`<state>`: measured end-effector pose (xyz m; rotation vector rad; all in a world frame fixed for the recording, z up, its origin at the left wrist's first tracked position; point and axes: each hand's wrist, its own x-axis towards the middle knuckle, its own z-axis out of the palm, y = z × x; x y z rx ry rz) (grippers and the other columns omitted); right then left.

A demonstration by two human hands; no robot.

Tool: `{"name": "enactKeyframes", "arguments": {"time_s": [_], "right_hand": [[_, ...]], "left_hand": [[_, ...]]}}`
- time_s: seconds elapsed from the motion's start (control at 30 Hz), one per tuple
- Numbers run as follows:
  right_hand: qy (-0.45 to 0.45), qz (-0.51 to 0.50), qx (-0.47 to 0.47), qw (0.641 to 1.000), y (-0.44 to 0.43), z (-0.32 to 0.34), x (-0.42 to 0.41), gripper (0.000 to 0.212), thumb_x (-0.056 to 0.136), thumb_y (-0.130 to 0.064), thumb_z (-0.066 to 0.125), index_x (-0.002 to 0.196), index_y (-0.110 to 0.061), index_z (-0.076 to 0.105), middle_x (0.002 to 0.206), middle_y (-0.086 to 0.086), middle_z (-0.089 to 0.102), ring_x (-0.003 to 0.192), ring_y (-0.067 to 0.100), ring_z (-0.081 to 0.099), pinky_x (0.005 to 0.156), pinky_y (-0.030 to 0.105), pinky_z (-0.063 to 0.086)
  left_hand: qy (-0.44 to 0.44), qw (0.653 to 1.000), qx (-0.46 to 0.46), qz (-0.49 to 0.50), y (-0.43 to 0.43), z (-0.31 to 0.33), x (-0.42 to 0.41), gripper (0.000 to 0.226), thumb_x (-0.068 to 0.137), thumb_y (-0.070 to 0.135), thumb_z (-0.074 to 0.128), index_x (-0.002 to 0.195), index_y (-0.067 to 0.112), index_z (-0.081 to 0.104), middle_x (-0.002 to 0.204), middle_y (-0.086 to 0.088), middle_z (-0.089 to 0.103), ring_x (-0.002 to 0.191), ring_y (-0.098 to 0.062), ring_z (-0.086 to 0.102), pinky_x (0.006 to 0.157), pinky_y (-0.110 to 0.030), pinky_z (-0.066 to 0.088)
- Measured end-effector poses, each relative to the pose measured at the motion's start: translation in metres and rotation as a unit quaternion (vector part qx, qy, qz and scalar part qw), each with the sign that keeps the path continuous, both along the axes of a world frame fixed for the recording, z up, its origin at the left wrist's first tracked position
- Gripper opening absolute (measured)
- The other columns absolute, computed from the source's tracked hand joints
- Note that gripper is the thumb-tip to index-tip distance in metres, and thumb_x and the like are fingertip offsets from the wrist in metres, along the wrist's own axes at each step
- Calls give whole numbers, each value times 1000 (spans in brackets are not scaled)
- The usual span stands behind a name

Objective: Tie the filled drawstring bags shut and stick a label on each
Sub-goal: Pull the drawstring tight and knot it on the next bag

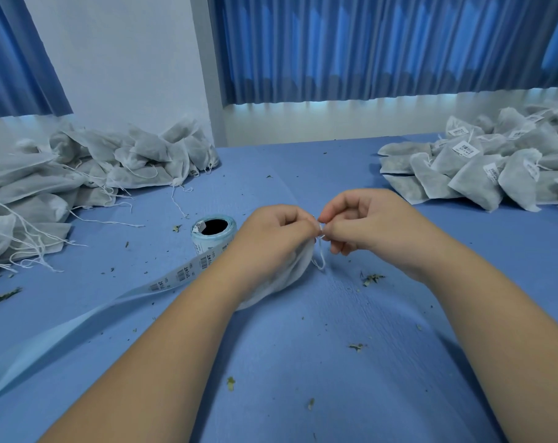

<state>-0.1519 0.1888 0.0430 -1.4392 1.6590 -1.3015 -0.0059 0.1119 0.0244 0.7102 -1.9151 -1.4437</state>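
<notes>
A white drawstring bag (287,276) lies on the blue table (319,362) in the middle, mostly hidden under my left hand (277,235), which grips its neck. My right hand (363,222) pinches the bag's white string (319,251) just beside the left fingertips; a loop of string hangs below them. A roll of barcode labels (212,233) stands left of my hands, its strip (175,276) trailing toward the lower left.
A heap of untied filled bags (79,174) with loose strings covers the left of the table. A pile of labelled bags (494,164) lies at the right. Dried herb crumbs (371,278) are scattered on the cloth. Blue curtains hang behind.
</notes>
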Motion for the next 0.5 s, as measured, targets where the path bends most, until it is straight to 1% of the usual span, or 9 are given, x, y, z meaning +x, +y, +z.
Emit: {"name": "enactKeyframes", "arguments": {"time_s": [0.07, 0.2, 0.3, 0.37, 0.5], "right_hand": [[4, 10, -7, 1000, 1, 1, 1, 11, 83, 3, 63, 83, -8, 67, 62, 2, 66, 58, 10, 63, 56, 19, 50], [38, 5, -2, 999, 1, 1, 1, 17, 82, 2, 60, 76, -11, 68, 59, -2, 65, 57, 9, 62, 57, 19, 51], [47, -2, 5, 999, 0, -1, 1, 19, 80, 1, 61, 71, -14, 68, 59, -1, 65, 57, 10, 62, 57, 19, 51], [45, -3, 5, 999, 0, -1, 0, 18, 79, 0, 61, 70, -14, 68, 60, 0, 65, 57, 10, 62, 57, 20, 52], [51, -4, 7, 999, 0, -1, 0, 16, 79, -1, 61, 71, -13, 69, 61, 0, 65, 58, 9, 63, 58, 20, 52]], "left_hand": [[9, 1000, 21, -13, -1, 1, 1, 9, 72, 25, 63, 71, 16, 67, 68, -2, 56, 70, -14, 50, 75, -29, 40], [16, 999, 44, -10, -1, 1, 2, 7, 71, 23, 64, 68, 18, 66, 56, 4, 50, 53, -10, 44, 60, -26, 37], [10, 1000, 21, 9, -2, -1, 2, 8, 73, 24, 64, 67, 20, 67, 55, 7, 48, 52, -9, 42, 54, -21, 36], [7, 1000, 1, 26, -2, -2, 1, 9, 73, 25, 64, 66, 22, 68, 56, 9, 50, 52, -9, 43, 54, -22, 37], [12, 999, -11, 35, -2, -3, 0, 9, 73, 26, 65, 66, 23, 70, 56, 9, 51, 54, -10, 43, 58, -27, 36]]}}
